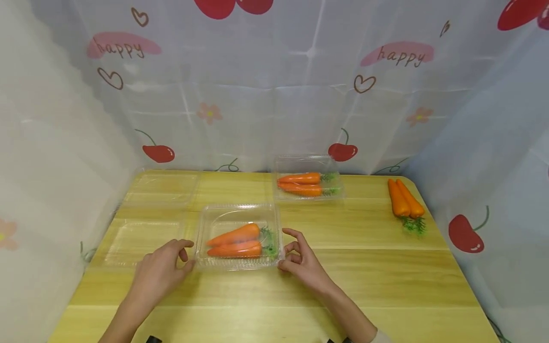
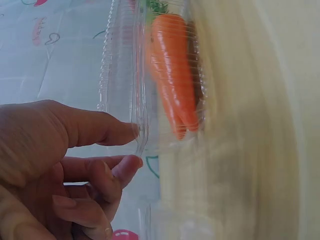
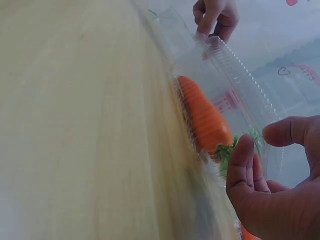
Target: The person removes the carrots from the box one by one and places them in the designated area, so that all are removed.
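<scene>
Between my two hands is a transparent plastic clamshell box (image 1: pixel 201 233) with two orange carrots (image 1: pixel 236 235) with green tops inside. The left hand (image 1: pixel 160 269) pinches its left edge between thumb and fingertip; in the left wrist view the thumb (image 2: pixel 117 131) lies against the rim. At the opposite edge, by the carrot tops, the right hand (image 1: pixel 306 267) pinches the rim, its other fingers bent. The right wrist view shows the box (image 3: pixel 240 92) tilted by the camera's angle, a carrot (image 3: pixel 205 117) seen through its wall.
Farther back stands another transparent box (image 1: pixel 296 164) holding two carrots. Two loose carrots (image 1: pixel 399 202) lie at the table's right. Transparent plastic containers stand at the left, one at the back (image 1: pixel 160 188) and one nearer (image 1: pixel 141 243). A printed curtain (image 1: pixel 266 95) closes off the back.
</scene>
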Demonstrator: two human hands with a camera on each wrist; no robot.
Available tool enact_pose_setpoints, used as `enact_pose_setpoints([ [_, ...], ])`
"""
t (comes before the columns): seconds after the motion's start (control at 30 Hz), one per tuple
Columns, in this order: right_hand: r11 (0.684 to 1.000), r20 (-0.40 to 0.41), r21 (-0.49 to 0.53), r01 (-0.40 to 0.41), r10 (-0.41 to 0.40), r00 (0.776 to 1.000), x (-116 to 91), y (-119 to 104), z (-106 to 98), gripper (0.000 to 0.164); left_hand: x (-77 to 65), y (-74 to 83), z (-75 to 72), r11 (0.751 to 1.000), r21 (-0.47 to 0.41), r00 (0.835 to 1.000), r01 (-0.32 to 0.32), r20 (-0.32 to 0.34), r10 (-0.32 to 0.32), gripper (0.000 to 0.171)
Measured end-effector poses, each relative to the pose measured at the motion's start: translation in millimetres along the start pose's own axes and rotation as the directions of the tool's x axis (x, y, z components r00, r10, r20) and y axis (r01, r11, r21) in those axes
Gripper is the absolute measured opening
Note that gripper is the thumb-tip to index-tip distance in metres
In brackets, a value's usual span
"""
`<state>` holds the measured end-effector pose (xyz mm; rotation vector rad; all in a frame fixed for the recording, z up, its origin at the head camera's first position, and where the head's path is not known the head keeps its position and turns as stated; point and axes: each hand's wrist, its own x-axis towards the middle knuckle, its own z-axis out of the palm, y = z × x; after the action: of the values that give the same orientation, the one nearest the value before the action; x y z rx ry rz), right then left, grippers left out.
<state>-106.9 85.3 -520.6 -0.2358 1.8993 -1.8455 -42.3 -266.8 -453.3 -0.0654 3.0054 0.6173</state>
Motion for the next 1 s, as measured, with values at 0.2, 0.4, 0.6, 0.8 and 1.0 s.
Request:
enact_pose_setpoints([
  [0.2, 0.998, -0.014, -0.037, 0.046, -0.046, 0.999, -18.3, 5.0, -15.6, 0.067, -10.9, 15.0, 12.3, 0.999, -0.049, 1.000, -0.011, -0.015, 0.010, 0.042],
  [0.4, 0.994, -0.106, -0.085, 0.071, -0.079, 0.991, -32.9, 8.0, -37.2, 0.060, -7.5, 32.6, 28.6, 0.986, -0.167, 1.000, 0.002, 0.003, -0.002, 0.039],
  [0.6, 0.992, -0.200, -0.102, 0.070, -0.089, 0.976, -45.2, 8.5, -51.7, 0.054, -0.3, 39.8, 44.7, 0.937, -0.350, 0.999, -0.006, 0.040, 0.021, 0.040],
  [0.8, 0.992, -0.261, -0.095, 0.081, -0.103, 0.960, -55.3, 8.1, -64.6, 0.044, 11.5, 38.2, 62.0, 0.771, -0.637, 0.987, 0.008, 0.128, 0.095, 0.048],
  [1.0, 0.998, -0.312, -0.045, 0.045, -0.057, 0.948, -58.8, 12.1, -70.4, 0.039, 19.3, 32.3, 77.1, 0.540, -0.836, 0.962, 0.098, 0.219, 0.164, 0.057],
])
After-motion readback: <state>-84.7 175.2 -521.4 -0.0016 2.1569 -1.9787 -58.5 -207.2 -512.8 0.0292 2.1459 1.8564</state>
